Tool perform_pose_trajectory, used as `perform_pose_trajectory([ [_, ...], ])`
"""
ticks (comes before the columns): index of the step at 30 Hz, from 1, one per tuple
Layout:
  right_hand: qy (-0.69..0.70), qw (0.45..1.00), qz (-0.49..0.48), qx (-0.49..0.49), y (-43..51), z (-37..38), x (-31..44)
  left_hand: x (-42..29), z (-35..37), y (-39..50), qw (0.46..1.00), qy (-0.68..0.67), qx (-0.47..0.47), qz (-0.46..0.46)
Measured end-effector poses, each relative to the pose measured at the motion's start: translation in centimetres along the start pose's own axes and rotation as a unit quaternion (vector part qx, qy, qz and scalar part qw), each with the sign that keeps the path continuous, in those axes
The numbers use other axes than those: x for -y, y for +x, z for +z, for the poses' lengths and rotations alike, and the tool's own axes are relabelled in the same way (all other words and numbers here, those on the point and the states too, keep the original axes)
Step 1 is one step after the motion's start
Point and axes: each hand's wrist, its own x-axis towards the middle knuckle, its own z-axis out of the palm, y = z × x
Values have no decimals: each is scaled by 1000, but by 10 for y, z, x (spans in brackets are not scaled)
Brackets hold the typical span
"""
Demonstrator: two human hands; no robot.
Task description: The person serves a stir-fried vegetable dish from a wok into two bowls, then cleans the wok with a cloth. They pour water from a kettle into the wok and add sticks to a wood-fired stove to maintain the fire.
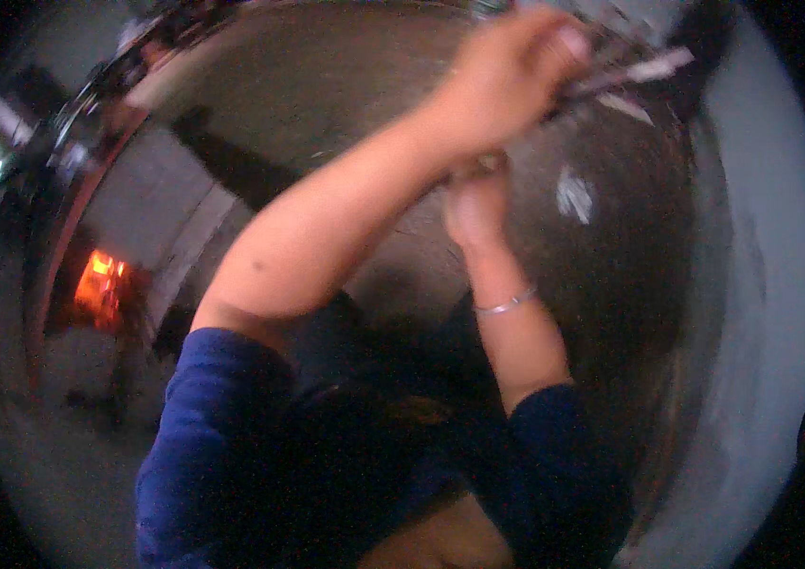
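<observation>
My left hand (516, 78) is stretched across to the upper right, above and past my right hand, with its fingers curled. Motion blur hides what its fingers hold, if anything. Beside its fingertips a long, narrow, pale-ended piece (658, 65) points to the right; whether the hand touches it is unclear. My right hand (477, 203), below the left wrist, has bent fingers near a small yellowish thing (489, 162). The left forearm partly covers that spot, so its grip cannot be made out. A metal bracelet (505, 307) circles the right wrist.
Orange fire glows in an opening (100, 284) at the left, beside a grey slab (161, 192). A crumpled whitish scrap (576, 195) lies on the brown ground right of my hands. Blurred clutter lines the upper left, and a pale grey surface (765, 235) runs down the right.
</observation>
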Motion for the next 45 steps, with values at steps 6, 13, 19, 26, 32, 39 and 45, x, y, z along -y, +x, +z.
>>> perform_pose_trajectory([
  [6,358,899,241,78,11,0,25,-8,-71,-116,897,316,270,-153],
  [13,403,780,403,258,-45,48,-54,-33,-105,-249,908,210,67,-355],
  [19,218,711,565,358,-115,98,-71,-102,-148,-354,812,275,-143,-495],
  [26,122,710,596,356,-105,69,-133,-114,-217,-433,611,254,-466,-587],
  [32,25,758,606,238,-70,14,-172,-6,-350,-457,627,272,-475,-555],
  [39,-25,782,621,52,-96,-32,-193,146,-525,-457,574,518,-329,-542],
  [45,42,807,585,-63,-143,-73,-166,216,-449,-360,525,748,-192,-359],
])
